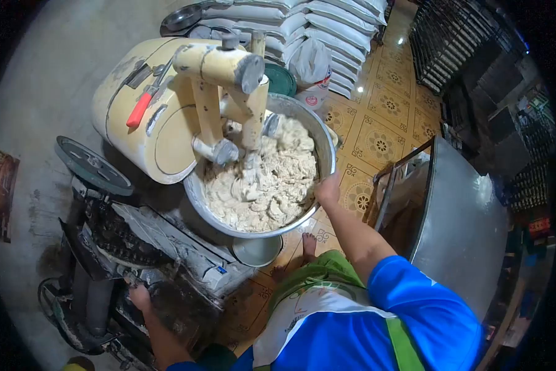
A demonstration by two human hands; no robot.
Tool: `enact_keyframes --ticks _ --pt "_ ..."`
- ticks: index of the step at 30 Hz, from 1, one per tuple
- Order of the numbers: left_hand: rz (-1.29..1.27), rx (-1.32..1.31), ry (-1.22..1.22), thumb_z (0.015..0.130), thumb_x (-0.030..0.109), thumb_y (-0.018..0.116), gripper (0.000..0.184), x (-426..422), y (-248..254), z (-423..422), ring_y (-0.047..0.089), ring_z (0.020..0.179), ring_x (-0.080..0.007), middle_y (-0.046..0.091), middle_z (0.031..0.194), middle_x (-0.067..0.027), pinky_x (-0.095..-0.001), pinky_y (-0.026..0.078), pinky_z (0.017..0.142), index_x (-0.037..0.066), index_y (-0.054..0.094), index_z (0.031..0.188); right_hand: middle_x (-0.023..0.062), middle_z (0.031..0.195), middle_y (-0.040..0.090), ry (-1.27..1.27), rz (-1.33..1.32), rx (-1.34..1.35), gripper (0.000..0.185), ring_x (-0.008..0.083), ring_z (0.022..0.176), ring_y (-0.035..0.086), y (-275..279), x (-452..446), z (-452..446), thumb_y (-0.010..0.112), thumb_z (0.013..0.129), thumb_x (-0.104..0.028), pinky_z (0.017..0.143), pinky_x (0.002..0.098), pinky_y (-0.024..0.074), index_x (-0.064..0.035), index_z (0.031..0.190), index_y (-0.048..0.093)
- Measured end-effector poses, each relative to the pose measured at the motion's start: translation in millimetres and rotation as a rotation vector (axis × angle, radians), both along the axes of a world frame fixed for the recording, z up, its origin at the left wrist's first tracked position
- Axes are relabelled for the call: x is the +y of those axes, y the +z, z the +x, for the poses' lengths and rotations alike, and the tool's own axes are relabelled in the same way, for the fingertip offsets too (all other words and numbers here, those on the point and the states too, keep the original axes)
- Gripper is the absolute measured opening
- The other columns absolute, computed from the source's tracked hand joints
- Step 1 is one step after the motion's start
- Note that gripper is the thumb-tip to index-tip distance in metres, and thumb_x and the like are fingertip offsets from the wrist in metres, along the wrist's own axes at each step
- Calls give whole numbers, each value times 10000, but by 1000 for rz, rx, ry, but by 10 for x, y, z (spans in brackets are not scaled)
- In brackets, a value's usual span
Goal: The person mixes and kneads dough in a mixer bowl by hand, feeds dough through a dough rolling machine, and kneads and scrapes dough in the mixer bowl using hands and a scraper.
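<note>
A large metal mixing bowl (326,133) holds lumpy, pale dough (284,176). My right hand (327,190) is closed on the bowl's right rim. From the cream-coloured dough mixer (173,142), arms reach down into the dough. My left hand (140,298) is low at the left, at the dark, dusty machinery (126,247) beside the mixer. Its fingers look curled round a small part there, which I cannot make out. A scraper with a red handle (140,110) lies on top of the mixer housing.
A smaller pale basin (257,250) stands on the floor under the bowl's near edge. White sacks (339,37) are stacked behind the mixer. To the right is a metal-topped table (457,216), with dark racks (454,43) farther back. A large wheel (95,166) sits at the left.
</note>
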State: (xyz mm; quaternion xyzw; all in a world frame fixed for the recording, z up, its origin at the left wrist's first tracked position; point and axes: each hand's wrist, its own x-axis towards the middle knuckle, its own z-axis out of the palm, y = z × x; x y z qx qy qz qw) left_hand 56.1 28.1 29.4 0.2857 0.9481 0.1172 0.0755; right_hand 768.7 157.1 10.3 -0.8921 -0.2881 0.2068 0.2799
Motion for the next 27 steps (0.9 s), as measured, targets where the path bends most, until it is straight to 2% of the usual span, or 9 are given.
enact_keyframes --ticks 6,9,13,18,25,27 --pt "-5 -84 -33 814 210 542 365 -26 -123 -206 588 990 -474 651 1012 -292 -518 444 889 -64 654 1027 281 1166 568 -15 -59 -13 431 463 1091 556 81 170 148 575 798 -36 900 511 457 3 1196 413" --pt "-42 58 -26 809 222 554 364 -55 -142 -204 599 958 -466 657 972 -288 -515 445 848 -62 658 1011 287 1153 575 134 -6 -59 419 468 1088 554 37 347 383 569 808 -52 888 519 456 -5 1196 420" --pt "38 -102 -77 809 251 561 363 -9 383 338 605 934 -459 663 932 -276 -516 447 840 -53 672 972 295 1106 591 208 -50 -108 342 463 1058 572 50 594 563 564 827 -67 891 506 460 6 1136 437" --pt "120 -23 -82 805 292 566 391 -168 110 108 606 926 -460 664 907 -272 -513 451 828 -51 680 953 301 1080 604 207 -11 -103 345 471 1049 572 -69 791 694 566 814 -46 885 514 459 5 1130 436" --pt "-249 103 -209 796 328 587 434 -163 -149 -396 592 993 -469 654 982 -297 -522 441 852 -61 668 969 296 1092 605 249 -81 -74 337 471 1066 568 72 851 710 548 821 -39 885 515 459 6 1136 438" --pt "-233 90 -189 795 327 589 431 -167 -165 -403 589 1001 -470 651 992 -298 -525 442 857 -58 667 972 299 1086 604 241 -31 -96 346 476 1057 568 -72 811 714 542 828 -52 877 521 456 -3 1155 438"
